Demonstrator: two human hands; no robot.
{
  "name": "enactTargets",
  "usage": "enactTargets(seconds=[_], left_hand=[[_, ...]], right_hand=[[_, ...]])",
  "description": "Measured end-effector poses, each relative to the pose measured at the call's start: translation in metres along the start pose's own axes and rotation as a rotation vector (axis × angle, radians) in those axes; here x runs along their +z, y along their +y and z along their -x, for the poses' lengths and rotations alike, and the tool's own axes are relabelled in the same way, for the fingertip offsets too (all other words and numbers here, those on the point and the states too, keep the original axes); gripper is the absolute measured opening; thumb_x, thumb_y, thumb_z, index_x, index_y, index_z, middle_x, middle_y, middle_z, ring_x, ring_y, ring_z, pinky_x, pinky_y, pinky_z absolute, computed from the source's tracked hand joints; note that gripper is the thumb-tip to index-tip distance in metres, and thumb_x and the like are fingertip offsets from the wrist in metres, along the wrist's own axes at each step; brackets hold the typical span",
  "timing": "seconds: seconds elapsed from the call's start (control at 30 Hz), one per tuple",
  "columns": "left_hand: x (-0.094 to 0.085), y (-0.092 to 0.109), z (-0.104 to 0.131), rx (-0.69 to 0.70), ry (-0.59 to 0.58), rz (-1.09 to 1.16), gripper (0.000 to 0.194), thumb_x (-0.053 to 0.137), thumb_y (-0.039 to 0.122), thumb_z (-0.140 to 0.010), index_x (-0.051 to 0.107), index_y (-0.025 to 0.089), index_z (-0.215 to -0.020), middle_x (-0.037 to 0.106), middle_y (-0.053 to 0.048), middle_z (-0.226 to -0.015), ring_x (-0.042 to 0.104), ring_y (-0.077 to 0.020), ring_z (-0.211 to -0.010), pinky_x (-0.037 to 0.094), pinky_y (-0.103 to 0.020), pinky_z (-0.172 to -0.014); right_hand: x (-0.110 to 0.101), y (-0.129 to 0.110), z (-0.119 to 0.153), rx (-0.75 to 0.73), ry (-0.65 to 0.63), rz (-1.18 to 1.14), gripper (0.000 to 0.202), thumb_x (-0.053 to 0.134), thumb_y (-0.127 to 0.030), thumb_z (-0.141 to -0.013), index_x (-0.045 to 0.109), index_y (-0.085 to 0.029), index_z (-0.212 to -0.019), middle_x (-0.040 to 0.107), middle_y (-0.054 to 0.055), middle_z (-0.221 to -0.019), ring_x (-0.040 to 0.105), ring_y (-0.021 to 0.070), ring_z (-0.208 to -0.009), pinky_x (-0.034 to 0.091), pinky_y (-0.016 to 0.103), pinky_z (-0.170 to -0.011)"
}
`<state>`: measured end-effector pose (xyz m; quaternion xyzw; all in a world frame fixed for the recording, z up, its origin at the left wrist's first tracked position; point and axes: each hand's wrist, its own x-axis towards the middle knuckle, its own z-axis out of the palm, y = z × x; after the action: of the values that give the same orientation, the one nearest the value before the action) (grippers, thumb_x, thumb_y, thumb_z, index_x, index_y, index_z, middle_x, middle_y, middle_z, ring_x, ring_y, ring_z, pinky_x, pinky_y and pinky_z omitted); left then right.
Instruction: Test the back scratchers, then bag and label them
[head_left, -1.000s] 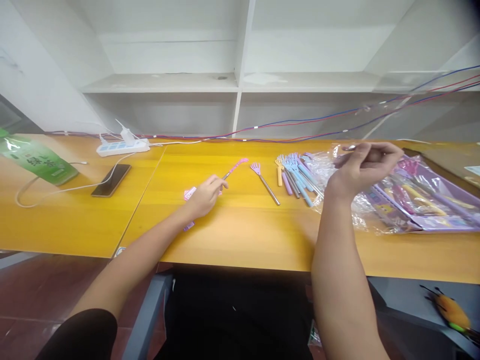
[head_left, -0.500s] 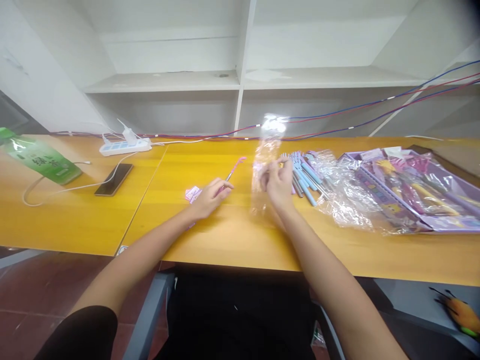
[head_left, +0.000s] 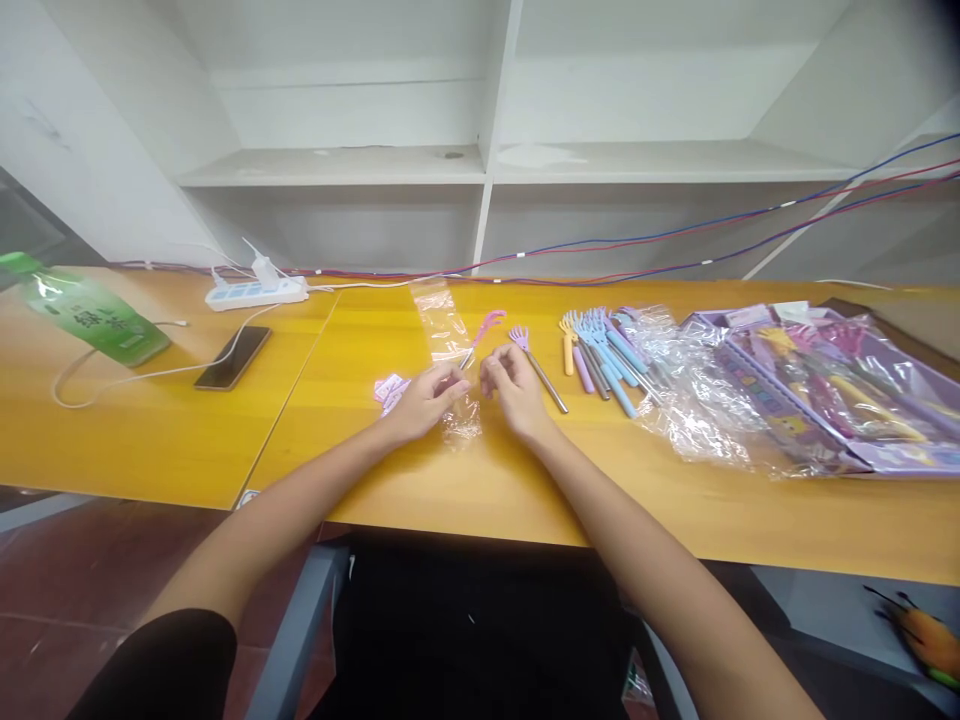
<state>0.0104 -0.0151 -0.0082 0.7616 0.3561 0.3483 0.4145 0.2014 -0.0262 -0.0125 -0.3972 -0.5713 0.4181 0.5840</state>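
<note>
A clear plastic bag (head_left: 442,320) lies upright in the view between my hands. My left hand (head_left: 429,398) is closed at its lower part, fingers pinched by the bag's edge. Just right of it, my right hand (head_left: 514,385) has curled fingers; whether they hold anything is too small to tell. A pink-headed stick (head_left: 489,322) pokes out beyond my left fingertips. One purple claw-headed stick (head_left: 546,380) lies right of my right hand. Pink and white labels (head_left: 390,390) are beside my left hand. Several coloured claw-headed sticks (head_left: 600,350) form a pile to the right.
Crumpled clear bags (head_left: 697,400) lie beside a purple box (head_left: 795,430) of wrapped sticks at the right. A phone (head_left: 234,358), a power strip (head_left: 255,292) and a green bottle (head_left: 97,315) are at the left. Cables run along the desk's back edge.
My right hand has moved left, near my left hand. The clear bag has come from the right to between the hands. The purple claw-headed stick now shows on the desk.
</note>
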Motion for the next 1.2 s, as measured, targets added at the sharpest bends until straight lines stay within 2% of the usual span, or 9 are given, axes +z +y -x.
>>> enactTargets(seconds=[0.13,0.27,0.4,0.57,0.67,0.8,0.9,1.07,1.2], left_hand=[[-0.004,-0.002,-0.001,0.032,-0.012,0.044,0.041,0.056,0.058,-0.103,0.064,0.019,-0.097,0.069,-0.006,-0.093,0.065,-0.0195,-0.088,0.055,-0.034,-0.083],[-0.004,-0.002,-0.003,0.083,-0.055,-0.001,0.041,0.058,0.057,-0.103,0.071,0.019,-0.103,0.074,-0.011,-0.109,0.068,-0.0247,-0.107,0.056,-0.041,-0.097],[-0.001,-0.003,-0.003,0.089,-0.069,0.071,0.038,0.065,0.058,-0.099,0.073,0.021,-0.105,0.076,-0.009,-0.106,0.070,-0.0250,-0.106,0.058,-0.040,-0.095],[-0.007,0.000,-0.006,-0.038,0.163,0.311,0.050,0.067,0.067,-0.096,0.066,0.018,-0.108,0.074,-0.006,-0.093,0.073,-0.0171,-0.079,0.060,-0.030,-0.072],[-0.016,0.004,-0.009,-0.087,0.337,0.441,0.057,0.065,0.072,-0.094,0.058,0.021,-0.118,0.075,-0.004,-0.095,0.072,-0.0134,-0.065,0.058,-0.026,-0.057],[-0.024,0.008,-0.011,-0.059,0.489,0.516,0.058,0.062,0.070,-0.098,0.043,0.027,-0.131,0.075,0.000,-0.093,0.072,-0.0111,-0.056,0.056,-0.022,-0.050],[-0.026,0.009,-0.011,-0.041,0.507,0.521,0.061,0.068,0.064,-0.096,0.036,0.029,-0.133,0.075,0.002,-0.094,0.074,-0.0121,-0.056,0.059,-0.022,-0.052],[-0.022,0.007,-0.009,-0.063,0.483,0.494,0.061,0.087,0.046,-0.085,0.041,0.026,-0.120,0.074,0.004,-0.090,0.075,-0.0143,-0.059,0.067,-0.029,-0.059],[-0.021,0.000,-0.008,-0.122,0.448,0.492,0.041,0.080,0.048,-0.091,0.055,0.022,-0.108,0.076,-0.002,-0.088,0.079,-0.0186,-0.069,0.070,-0.034,-0.065]], right_hand=[[0.009,0.004,0.002,0.042,-0.176,0.008,0.041,0.066,-0.064,-0.095,0.061,-0.024,-0.104,0.069,0.001,-0.097,0.065,0.0175,-0.087,0.056,0.032,-0.079],[0.009,0.005,0.000,0.053,-0.119,0.009,0.040,0.071,-0.062,-0.092,0.067,-0.023,-0.101,0.072,0.002,-0.101,0.066,0.0196,-0.100,0.054,0.035,-0.098],[0.001,0.009,-0.005,0.119,-0.058,-0.009,0.043,0.077,-0.064,-0.087,0.069,-0.023,-0.093,0.071,0.003,-0.095,0.066,0.0202,-0.096,0.054,0.036,-0.096],[-0.016,0.006,-0.013,0.042,0.213,-0.256,0.044,0.079,-0.067,-0.086,0.066,-0.026,-0.095,0.066,0.001,-0.095,0.064,0.0168,-0.092,0.058,0.031,-0.085],[-0.026,-0.007,-0.014,0.009,0.272,-0.385,0.040,0.077,-0.063,-0.090,0.061,-0.027,-0.094,0.058,-0.001,-0.085,0.058,0.0133,-0.077,0.056,0.026,-0.070],[-0.030,-0.025,-0.007,0.070,0.130,-0.368,0.036,0.073,-0.062,-0.095,0.059,-0.028,-0.096,0.034,-0.007,-0.068,0.027,0.0108,-0.052,0.030,0.022,-0.044],[-0.025,-0.028,0.001,0.140,-0.070,-0.332,0.040,0.070,-0.066,-0.095,0.060,-0.027,-0.094,0.027,-0.008,-0.064,0.015,0.0096,-0.050,0.015,0.024,-0.043],[-0.018,-0.025,0.010,0.208,-0.305,-0.220,0.051,0.065,-0.072,-0.096,0.066,-0.022,-0.089,0.024,-0.009,-0.061,0.015,0.0086,-0.050,0.013,0.026,-0.046],[-0.018,-0.029,0.013,0.245,-0.393,-0.074,0.056,0.061,-0.074,-0.098,0.070,-0.019,-0.093,0.027,-0.008,-0.062,0.021,0.0095,-0.052,0.017,0.028,-0.049]])
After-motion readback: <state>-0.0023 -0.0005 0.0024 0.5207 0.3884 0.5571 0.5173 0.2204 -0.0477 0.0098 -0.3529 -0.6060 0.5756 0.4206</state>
